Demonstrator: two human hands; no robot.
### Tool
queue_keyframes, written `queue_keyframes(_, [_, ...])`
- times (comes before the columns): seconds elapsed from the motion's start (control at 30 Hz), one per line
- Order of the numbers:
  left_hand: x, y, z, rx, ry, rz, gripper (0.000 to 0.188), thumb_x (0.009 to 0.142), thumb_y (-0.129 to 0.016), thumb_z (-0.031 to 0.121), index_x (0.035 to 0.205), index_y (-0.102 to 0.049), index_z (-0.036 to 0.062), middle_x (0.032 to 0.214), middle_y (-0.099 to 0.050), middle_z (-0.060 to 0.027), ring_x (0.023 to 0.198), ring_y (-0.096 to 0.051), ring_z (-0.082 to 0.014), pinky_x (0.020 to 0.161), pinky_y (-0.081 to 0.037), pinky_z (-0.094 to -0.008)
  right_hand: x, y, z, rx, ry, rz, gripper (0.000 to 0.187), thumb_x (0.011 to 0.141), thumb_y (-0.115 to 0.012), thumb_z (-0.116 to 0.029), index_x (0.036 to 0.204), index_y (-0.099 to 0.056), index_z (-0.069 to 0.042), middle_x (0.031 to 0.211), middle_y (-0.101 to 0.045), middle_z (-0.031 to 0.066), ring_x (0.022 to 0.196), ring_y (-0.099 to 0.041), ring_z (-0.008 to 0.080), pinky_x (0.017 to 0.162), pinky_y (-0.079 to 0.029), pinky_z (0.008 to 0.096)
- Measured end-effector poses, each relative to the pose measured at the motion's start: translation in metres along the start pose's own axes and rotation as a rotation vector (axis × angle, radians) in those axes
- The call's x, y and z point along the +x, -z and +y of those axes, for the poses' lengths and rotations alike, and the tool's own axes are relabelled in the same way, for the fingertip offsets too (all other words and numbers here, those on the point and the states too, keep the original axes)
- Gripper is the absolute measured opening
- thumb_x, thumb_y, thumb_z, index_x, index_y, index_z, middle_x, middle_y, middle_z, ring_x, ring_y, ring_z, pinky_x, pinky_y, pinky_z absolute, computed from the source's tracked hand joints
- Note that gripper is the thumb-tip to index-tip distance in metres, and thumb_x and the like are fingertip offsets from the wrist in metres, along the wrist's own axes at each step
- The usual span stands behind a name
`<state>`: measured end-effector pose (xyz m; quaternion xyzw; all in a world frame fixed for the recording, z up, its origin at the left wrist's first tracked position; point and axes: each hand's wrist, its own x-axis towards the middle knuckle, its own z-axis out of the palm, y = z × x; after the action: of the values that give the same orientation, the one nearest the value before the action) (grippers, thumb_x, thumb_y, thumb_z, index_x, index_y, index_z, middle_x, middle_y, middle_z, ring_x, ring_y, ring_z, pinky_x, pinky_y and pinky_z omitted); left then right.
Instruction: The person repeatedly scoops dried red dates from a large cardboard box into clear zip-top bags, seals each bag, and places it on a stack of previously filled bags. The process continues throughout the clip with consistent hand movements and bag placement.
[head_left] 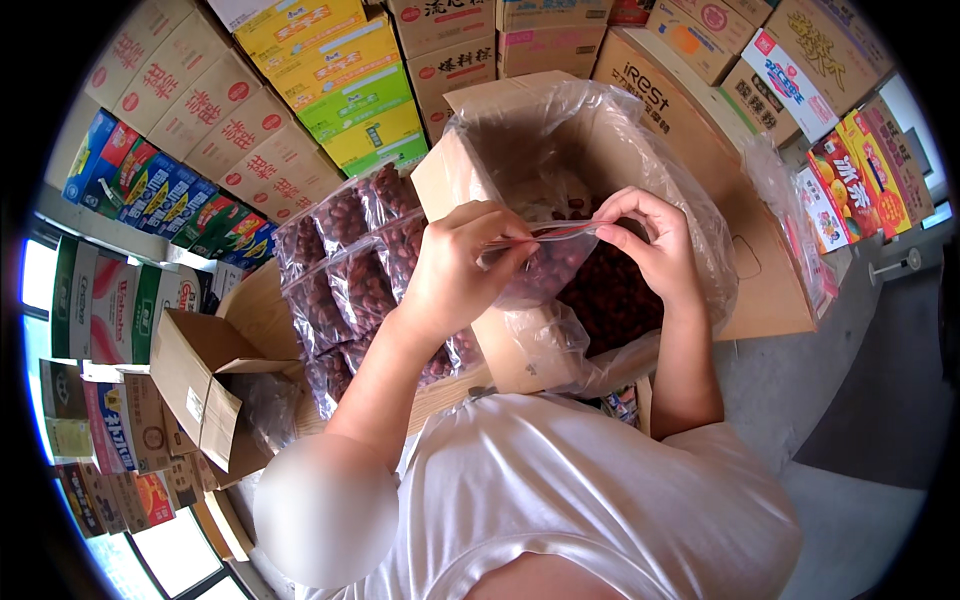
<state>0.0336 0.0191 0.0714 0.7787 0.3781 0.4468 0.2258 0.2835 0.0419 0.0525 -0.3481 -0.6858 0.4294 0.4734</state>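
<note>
A clear zip bag [548, 268] with dark red dates in it hangs between my hands, its red-lined top edge stretched sideways. My left hand [462, 262] pinches the left end of that edge. At the other end, the thumb and fingers of my right hand [655, 240] are closed on the zip strip. Beneath the bag stands an open cardboard box [447, 175] with a clear plastic liner [700, 240]. Loose dates [612, 310] lie inside it. To the left, several packed bags of dates [360, 285] sit in rows, close beside my left forearm.
A wooden tabletop [440, 405] shows under the packed bags. An empty-looking open carton [195, 365] stands at the left. Stacked cartons [200, 110] and yellow and green boxes [340, 90] line the back. A large flat-sided brown carton [770, 290] is right of the lined box.
</note>
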Motion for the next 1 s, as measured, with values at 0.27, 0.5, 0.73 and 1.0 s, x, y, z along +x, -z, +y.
queue_keyframes(0.27, [0.002, -0.005, -0.001, -0.022, -0.029, 0.087, 0.011, 0.075, -0.075, -0.002, 0.080, -0.065, -0.0001, 0.079, -0.067, -0.0102, 0.071, -0.068, -0.0247, 0.065, -0.056, -0.0324, 0.007, -0.002, 0.001, -0.165, 0.171, 0.031, 0.014, 0.079, -0.073, -0.001, 0.083, -0.060, -0.001, 0.106, -0.061, 0.0098, 0.093, -0.059, 0.0159, 0.086, -0.046, 0.0295])
queue_keyframes(0.5, [0.003, -0.004, 0.002, -0.016, 0.020, 0.040, 0.010, 0.075, -0.074, -0.004, 0.081, -0.067, -0.0009, 0.084, -0.071, -0.0107, 0.078, -0.069, -0.0228, 0.071, -0.055, -0.0314, 0.011, -0.007, 0.004, -0.213, 0.170, -0.020, 0.016, 0.077, -0.075, -0.005, 0.080, -0.059, -0.003, 0.116, -0.057, 0.0108, 0.103, -0.057, 0.0197, 0.092, -0.044, 0.0329])
queue_keyframes(0.73, [0.002, -0.003, 0.002, 0.005, 0.014, 0.029, 0.010, 0.074, -0.073, -0.004, 0.080, -0.067, -0.0009, 0.083, -0.071, -0.0103, 0.077, -0.069, -0.0228, 0.070, -0.055, -0.0318, 0.014, -0.005, -0.006, -0.262, 0.198, -0.033, 0.017, 0.076, -0.076, -0.005, 0.079, -0.059, -0.004, 0.118, -0.056, 0.0110, 0.109, -0.055, 0.0223, 0.094, -0.043, 0.0337])
queue_keyframes(1.0, [0.003, -0.005, 0.003, 0.018, -0.001, 0.035, 0.010, 0.074, -0.073, -0.004, 0.080, -0.066, -0.0007, 0.083, -0.070, -0.0104, 0.076, -0.069, -0.0233, 0.069, -0.054, -0.0318, 0.018, -0.010, -0.016, -0.338, 0.230, -0.058, 0.017, 0.075, -0.076, -0.005, 0.079, -0.059, -0.003, 0.120, -0.055, 0.0118, 0.113, -0.053, 0.0235, 0.094, -0.043, 0.0345])
